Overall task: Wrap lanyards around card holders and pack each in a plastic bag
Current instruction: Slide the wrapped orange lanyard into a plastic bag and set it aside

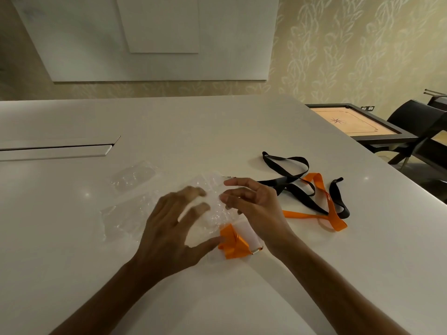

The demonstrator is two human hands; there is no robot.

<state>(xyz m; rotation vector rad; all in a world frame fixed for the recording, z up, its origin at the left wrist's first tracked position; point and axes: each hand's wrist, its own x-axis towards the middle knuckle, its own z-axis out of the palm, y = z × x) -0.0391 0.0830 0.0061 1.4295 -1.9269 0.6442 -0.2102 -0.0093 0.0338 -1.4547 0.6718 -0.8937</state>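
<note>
So | left hand (169, 228) spread, thumb touching wrapped card holder (238, 240) | right hand (251, 204) pinching plastic bag (212, 197) just above holder | risk: orange wrap unravels if bag mouth snags

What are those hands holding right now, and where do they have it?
The right hand seems to pinch the clear plastic bag near its far end. The left hand is spread, its thumb touching the orange-wrapped card holder.

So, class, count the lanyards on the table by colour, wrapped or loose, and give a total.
Orange lanyards: 2, one wrapped around a card holder, one loose
Black lanyards: 2, both loose
Total: 4
</note>
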